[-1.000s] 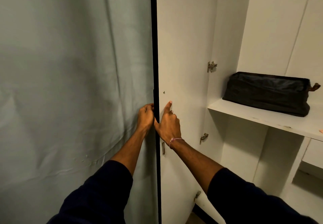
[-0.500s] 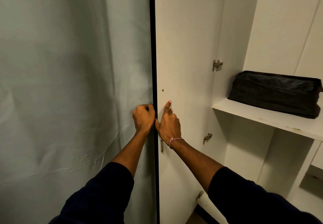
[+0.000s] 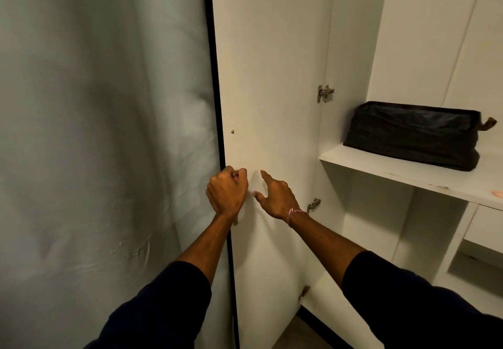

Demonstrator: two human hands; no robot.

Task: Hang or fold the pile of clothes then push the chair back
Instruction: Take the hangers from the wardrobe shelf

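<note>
No clothes pile or chair is in view. I face an open white wardrobe door (image 3: 272, 76), seen from its inner side. My left hand (image 3: 227, 193) is curled in a fist at the door's dark front edge (image 3: 217, 103), its fingers wrapped round that edge. My right hand (image 3: 276, 196) hovers just beside it in front of the door's inner face, index finger and thumb stretched out, holding nothing. A thin bracelet sits on the right wrist.
A pale grey curtain (image 3: 103, 131) hangs left of the door. Inside the wardrobe a black bag (image 3: 413, 133) lies on a white shelf (image 3: 394, 171), with open compartments (image 3: 375, 226) below. Metal hinges (image 3: 325, 93) join door and carcass.
My left hand has come round from behind the door's edge to the front of it. My right hand has lifted off the door and shifted right, fingers spread.
</note>
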